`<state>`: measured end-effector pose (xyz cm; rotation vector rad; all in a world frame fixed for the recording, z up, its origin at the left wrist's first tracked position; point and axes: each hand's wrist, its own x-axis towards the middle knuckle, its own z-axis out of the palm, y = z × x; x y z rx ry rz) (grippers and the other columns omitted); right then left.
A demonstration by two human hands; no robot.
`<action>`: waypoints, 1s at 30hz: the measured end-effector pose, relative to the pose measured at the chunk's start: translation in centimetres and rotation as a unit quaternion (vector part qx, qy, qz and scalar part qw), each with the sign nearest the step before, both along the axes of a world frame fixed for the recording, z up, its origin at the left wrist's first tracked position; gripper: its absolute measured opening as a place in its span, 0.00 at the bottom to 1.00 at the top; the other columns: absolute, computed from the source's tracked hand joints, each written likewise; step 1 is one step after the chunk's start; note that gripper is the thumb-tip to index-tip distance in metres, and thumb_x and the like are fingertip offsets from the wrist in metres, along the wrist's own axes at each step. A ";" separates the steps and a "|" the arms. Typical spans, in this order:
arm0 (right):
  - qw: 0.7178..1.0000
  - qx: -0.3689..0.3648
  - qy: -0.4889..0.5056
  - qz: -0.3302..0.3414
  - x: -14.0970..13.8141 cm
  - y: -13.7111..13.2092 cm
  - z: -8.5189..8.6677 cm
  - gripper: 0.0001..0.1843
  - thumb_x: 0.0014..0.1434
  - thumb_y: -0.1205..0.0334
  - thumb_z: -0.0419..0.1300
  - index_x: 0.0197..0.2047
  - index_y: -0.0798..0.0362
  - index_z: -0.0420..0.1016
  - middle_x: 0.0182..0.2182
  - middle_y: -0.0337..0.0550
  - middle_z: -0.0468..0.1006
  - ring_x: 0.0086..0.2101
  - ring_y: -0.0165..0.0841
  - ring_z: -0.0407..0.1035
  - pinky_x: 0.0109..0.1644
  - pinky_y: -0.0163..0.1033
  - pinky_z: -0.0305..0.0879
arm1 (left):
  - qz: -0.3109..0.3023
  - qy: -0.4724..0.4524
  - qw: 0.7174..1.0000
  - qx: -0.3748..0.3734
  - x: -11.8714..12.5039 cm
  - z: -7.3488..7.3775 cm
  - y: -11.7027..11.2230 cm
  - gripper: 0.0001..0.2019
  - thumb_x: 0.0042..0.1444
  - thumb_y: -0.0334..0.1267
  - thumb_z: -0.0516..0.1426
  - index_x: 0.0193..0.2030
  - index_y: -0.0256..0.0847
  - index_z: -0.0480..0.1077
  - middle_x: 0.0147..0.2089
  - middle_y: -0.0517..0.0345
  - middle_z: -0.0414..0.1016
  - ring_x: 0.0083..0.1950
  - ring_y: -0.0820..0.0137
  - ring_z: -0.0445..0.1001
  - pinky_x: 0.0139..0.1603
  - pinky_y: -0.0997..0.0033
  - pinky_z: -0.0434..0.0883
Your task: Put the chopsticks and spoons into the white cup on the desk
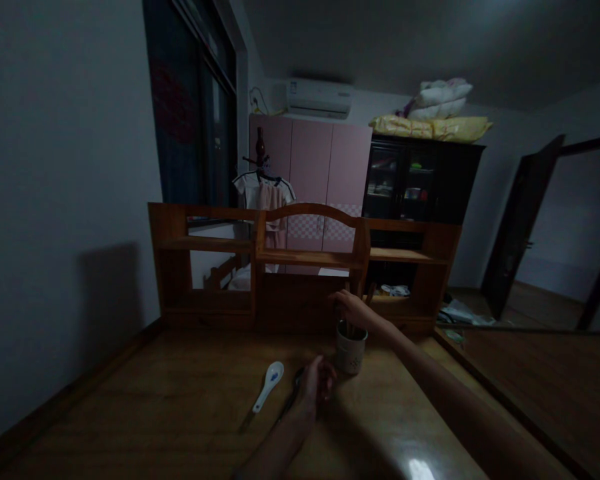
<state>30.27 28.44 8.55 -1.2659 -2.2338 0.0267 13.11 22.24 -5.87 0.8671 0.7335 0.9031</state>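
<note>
A pale ceramic cup [351, 352] with small dark markings stands on the wooden tabletop, holding several slim wooden sticks [371, 292] that look like chopsticks. Above its rim, my right hand [349, 305] has its fingers closed around one of these sticks; the fingertips are partly hidden. My left hand [316, 381] is left of the cup, apart from it, its fingers loosely curled and nothing visible in them. Beside that hand lies a dark spoon [299, 379], partly covered by the wrist. Farther left, a white spoon [269, 385] with a blue mark rests on the table.
A wooden shelf unit [307, 257] rises along the table's far edge. Raised wooden edging [485, 385] runs down the right side, and a white wall [70, 220] borders the left. Beyond stand a pink wardrobe [311, 160] and a dark cabinet [450, 180]. The room is dim.
</note>
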 end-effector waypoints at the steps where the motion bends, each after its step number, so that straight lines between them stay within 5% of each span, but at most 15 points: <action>1: 1.000 0.002 -0.002 -0.001 0.0 0.0 0.0 0.27 0.51 0.82 0.49 0.52 0.54 0.69 0.43 0.47 0.70 0.42 0.34 0.67 0.46 0.36 0.62 | -0.003 -0.002 1.000 -0.002 0.0 0.0 0.0 0.25 0.53 0.57 0.49 0.19 0.37 0.66 0.11 0.66 0.54 0.12 0.79 0.50 0.15 0.77 0.47; 8: 1.000 0.009 -0.014 0.004 0.4 -1.0 0.7 0.29 0.53 0.80 0.50 0.56 0.51 0.67 0.45 0.46 0.69 0.43 0.34 0.67 0.48 0.37 0.61 | -0.023 -0.014 1.000 -0.001 0.1 0.2 -0.2 0.25 0.54 0.54 0.49 0.13 0.42 0.55 0.09 0.69 0.46 0.09 0.80 0.44 0.14 0.76 0.42; 20: 1.000 0.016 -0.021 -0.011 1.1 0.1 1.2 0.15 0.61 0.71 0.52 0.45 0.52 0.76 0.40 0.45 0.75 0.40 0.34 0.70 0.45 0.36 0.62 | -0.050 -0.036 0.998 0.011 0.0 -0.3 0.2 0.26 0.53 0.56 0.50 0.13 0.41 0.53 0.09 0.69 0.45 0.10 0.81 0.42 0.14 0.76 0.39; 30: 0.998 0.056 0.001 -0.009 1.0 -1.7 1.9 0.19 0.61 0.73 0.51 0.53 0.51 0.70 0.45 0.46 0.73 0.43 0.34 0.69 0.47 0.37 0.64 | -0.073 -0.036 0.997 0.010 -0.1 0.5 -0.2 0.27 0.55 0.56 0.48 0.12 0.41 0.54 0.08 0.69 0.43 0.10 0.80 0.40 0.13 0.77 0.40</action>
